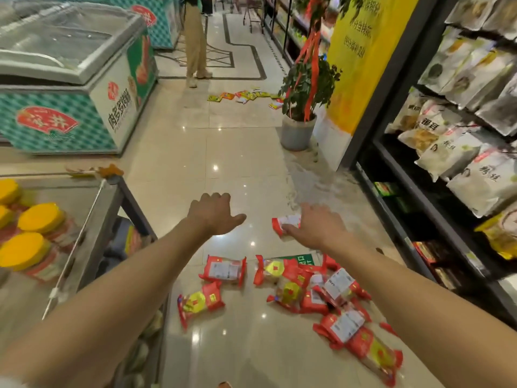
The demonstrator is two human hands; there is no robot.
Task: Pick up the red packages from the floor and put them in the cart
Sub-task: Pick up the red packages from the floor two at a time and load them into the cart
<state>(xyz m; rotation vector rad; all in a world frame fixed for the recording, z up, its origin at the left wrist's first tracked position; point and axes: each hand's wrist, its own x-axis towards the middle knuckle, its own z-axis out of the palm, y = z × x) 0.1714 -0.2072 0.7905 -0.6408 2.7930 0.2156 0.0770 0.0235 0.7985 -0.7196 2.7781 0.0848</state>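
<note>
While held, red package [286,223] aloft.

Red plastic packages [223,271] with yellow centres and white labels lie scattered on a glossy beige tiled floor [237,152]. One red-and-white package [285,224] sits under the right hand [319,228]. A chest freezer [70,107] wears a teal-and-white checked pattern with red fan logos. Jars with bright yellow lids [40,218] fill a grey metal display. A yellow banner [363,57] carries dark lettering. A green-leaved plant with red ribbons [307,85] stands in a grey pot.
</note>
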